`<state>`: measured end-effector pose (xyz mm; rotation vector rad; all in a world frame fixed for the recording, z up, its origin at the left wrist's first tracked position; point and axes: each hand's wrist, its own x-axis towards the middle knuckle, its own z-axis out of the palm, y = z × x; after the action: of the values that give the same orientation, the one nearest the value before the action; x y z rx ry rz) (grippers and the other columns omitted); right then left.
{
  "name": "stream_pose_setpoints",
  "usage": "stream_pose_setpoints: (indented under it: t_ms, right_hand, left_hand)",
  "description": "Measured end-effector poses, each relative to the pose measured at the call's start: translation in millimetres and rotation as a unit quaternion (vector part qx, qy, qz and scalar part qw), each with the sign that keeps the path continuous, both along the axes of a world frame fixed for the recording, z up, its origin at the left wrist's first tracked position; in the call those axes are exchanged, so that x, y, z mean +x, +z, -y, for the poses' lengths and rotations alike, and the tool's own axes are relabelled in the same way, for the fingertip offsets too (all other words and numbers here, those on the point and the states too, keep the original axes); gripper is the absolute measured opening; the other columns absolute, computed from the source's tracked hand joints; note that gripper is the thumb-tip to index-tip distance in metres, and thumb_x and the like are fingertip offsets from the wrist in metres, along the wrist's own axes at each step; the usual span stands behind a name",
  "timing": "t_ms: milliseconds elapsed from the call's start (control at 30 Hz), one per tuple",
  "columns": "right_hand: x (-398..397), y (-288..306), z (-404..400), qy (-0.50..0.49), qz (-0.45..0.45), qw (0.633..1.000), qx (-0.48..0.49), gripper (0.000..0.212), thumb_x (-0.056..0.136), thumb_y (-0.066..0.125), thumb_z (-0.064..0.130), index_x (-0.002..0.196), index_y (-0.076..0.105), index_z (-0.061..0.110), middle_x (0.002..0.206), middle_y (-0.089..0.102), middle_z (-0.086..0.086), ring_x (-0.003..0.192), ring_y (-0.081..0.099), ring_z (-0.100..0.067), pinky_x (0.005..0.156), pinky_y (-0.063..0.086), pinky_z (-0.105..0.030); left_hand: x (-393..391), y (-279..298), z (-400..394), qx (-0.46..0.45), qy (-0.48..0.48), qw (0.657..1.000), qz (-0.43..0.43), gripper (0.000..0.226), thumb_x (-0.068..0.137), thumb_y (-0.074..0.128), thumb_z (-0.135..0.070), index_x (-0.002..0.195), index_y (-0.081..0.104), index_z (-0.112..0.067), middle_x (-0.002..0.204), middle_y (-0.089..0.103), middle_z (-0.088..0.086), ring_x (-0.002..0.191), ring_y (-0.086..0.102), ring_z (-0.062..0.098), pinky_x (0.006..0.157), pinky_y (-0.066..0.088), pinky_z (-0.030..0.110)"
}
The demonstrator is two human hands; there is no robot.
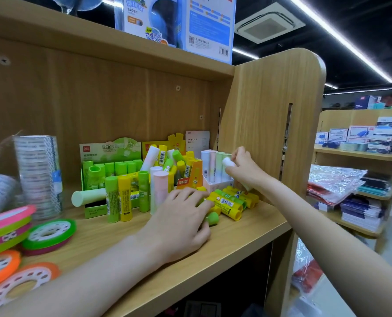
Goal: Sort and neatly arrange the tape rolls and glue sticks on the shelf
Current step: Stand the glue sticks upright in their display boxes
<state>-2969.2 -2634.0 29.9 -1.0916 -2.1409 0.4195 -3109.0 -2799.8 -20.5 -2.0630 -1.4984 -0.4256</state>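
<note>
On the wood-grain shelf (236, 234), the left hand (179, 223) is curling its fingers round a green-capped glue stick (212, 218) beside a heap of smooth yellow sticks (229, 202). The right hand (243, 167) is pinching a white stick (228, 161) at a small box (215, 185) holding upright pastel sticks. Glossy tape rolls (48, 234) are lying at the left, partly cut off.

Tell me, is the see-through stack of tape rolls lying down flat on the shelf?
No, the clear stack of tape rolls stands upright on the shelf, left of the green glue stick box.
</note>
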Motion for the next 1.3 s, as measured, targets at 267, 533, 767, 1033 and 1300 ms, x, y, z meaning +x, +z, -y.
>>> stream_pose_setpoints:
  t_ms: [267,533,767,1033,1300]
  right_hand:
    - [-16,25,-15,0.003,0.075,0.993,0.089,0.019,0.079,0.067,0.01,0.09,0.054,0.015,0.094,0.052,-0.006,0.07,0.052,-0.019,0.047,0.037,-0.02]
    - [-34,11,-28,0.005,0.116,0.986,0.118,0.029,0.088,0.058,0.011,0.111,0.041,0.009,0.09,0.054,-0.015,0.075,0.054,-0.029,0.061,0.043,-0.036]
    - [-39,15,-33,-0.052,0.189,0.946,0.259,0.02,0.092,0.052,0.013,0.109,0.058,0.006,0.115,0.051,-0.01,0.099,0.052,-0.028,0.07,0.042,-0.034]
    - [-32,27,-43,-0.04,0.239,0.95,0.198,0.048,0.09,0.032,-0.007,0.129,0.054,0.013,0.128,0.053,-0.007,0.114,0.038,-0.026,0.085,0.043,-0.041]
    - [-8,23,-21,-0.01,0.16,0.967,0.197,0.046,0.084,0.038,-0.01,0.12,0.059,0.008,0.118,0.062,-0.014,0.114,0.049,-0.035,0.093,0.042,-0.038]
  left_hand:
    - [1,1,1,-0.037,-0.001,0.999,0.008,0.05,0.08,0.026,-0.041,0.101,0.066,-0.02,0.109,0.064,-0.004,0.104,0.057,0.021,0.076,0.05,0.032]
    - [0,-2,-2,-0.047,-0.004,0.999,0.021,0.073,0.076,0.004,-0.047,0.124,0.052,-0.019,0.132,0.048,-0.002,0.128,0.033,0.022,0.099,0.035,0.036]
    - [-1,-5,-3,-0.05,-0.006,0.998,0.023,0.074,0.076,0.003,-0.047,0.126,0.05,-0.02,0.133,0.047,-0.003,0.128,0.031,0.02,0.099,0.033,0.035]
    - [-1,-4,-1,-0.045,-0.009,0.998,0.032,0.067,0.078,0.011,-0.044,0.12,0.055,-0.018,0.13,0.051,0.001,0.125,0.04,0.022,0.096,0.038,0.034]
    - [2,1,3,-0.043,-0.009,0.999,0.027,0.064,0.08,0.015,-0.042,0.118,0.058,-0.014,0.128,0.054,0.005,0.12,0.048,0.024,0.094,0.041,0.035]
